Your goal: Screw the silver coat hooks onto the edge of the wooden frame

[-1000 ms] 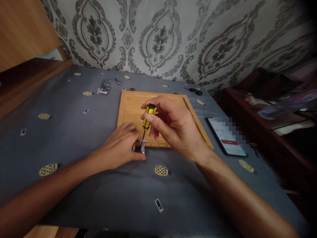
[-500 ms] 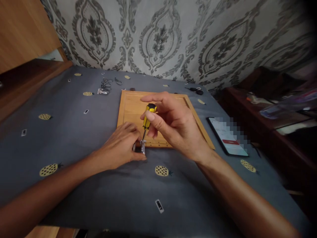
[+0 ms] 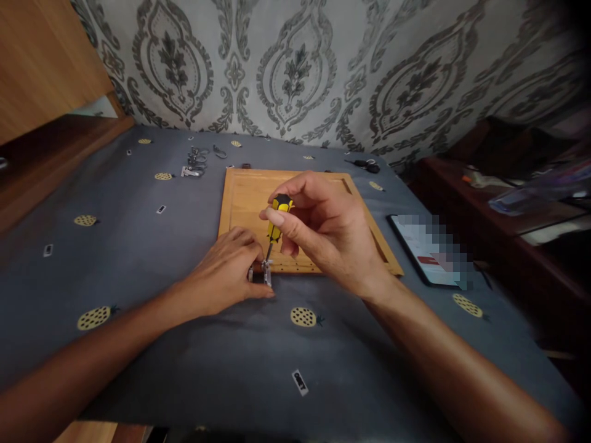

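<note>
We've got a smooth, plastic-looking grip on the screwdriver (image 3: 274, 232) and a bare metal shaft (image 3: 269, 251). The small metal piece (image 3: 267, 277) looks shiny, the board (image 3: 249, 197) is smooth wood, our tabletop (image 3: 207, 369) covering seems matt, and the phone (image 3: 413, 249) has a glossy screen.

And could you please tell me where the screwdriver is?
In the head view's centre, the screwdriver is in the right hand, tip down at the small metal piece.
</note>
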`<state>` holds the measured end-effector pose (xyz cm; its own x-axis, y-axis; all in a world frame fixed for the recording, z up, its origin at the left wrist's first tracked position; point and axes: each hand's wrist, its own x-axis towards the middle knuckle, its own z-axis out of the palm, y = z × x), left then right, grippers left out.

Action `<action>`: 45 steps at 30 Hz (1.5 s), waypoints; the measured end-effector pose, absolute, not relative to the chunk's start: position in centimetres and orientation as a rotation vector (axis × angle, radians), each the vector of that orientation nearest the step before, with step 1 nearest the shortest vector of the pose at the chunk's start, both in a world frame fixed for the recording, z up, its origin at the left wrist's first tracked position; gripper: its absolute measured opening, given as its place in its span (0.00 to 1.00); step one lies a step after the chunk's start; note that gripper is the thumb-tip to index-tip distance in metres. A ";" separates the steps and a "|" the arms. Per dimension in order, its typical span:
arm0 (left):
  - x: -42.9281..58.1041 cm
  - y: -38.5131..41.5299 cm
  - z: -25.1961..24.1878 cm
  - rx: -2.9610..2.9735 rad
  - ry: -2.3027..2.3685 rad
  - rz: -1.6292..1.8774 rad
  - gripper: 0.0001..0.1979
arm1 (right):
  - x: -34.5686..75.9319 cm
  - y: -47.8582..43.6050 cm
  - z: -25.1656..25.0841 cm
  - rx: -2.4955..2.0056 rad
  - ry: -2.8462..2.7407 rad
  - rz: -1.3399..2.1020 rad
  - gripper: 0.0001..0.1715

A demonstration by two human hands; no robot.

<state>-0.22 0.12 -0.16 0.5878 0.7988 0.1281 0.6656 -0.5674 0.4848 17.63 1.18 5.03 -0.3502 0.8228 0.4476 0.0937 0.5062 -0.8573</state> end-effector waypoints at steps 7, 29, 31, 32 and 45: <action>-0.1 0.0 0.0 2.427 1.195 0.466 0.17 | 18.2 1.4 5.4 -0.729 -1.886 0.941 0.15; -0.2 0.1 -0.1 2.414 1.203 0.447 0.18 | 18.4 1.4 5.4 -0.705 -1.782 1.053 0.10; -0.1 0.1 0.0 2.410 1.205 0.443 0.18 | 18.3 1.4 5.4 -0.709 -1.762 1.041 0.12; -0.1 0.1 0.1 2.407 1.208 0.440 0.18 | 18.3 1.4 5.3 -0.707 -1.755 1.044 0.13; -0.1 0.1 -0.3 2.395 1.224 0.494 0.19 | 18.9 1.5 5.7 -0.650 -1.800 1.155 0.12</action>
<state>-0.14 0.11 -0.30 0.5534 0.8233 0.1265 0.6804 -0.5344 0.5015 18.95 1.50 5.74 -0.4798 0.7855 0.3909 -0.0284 0.4314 -0.9017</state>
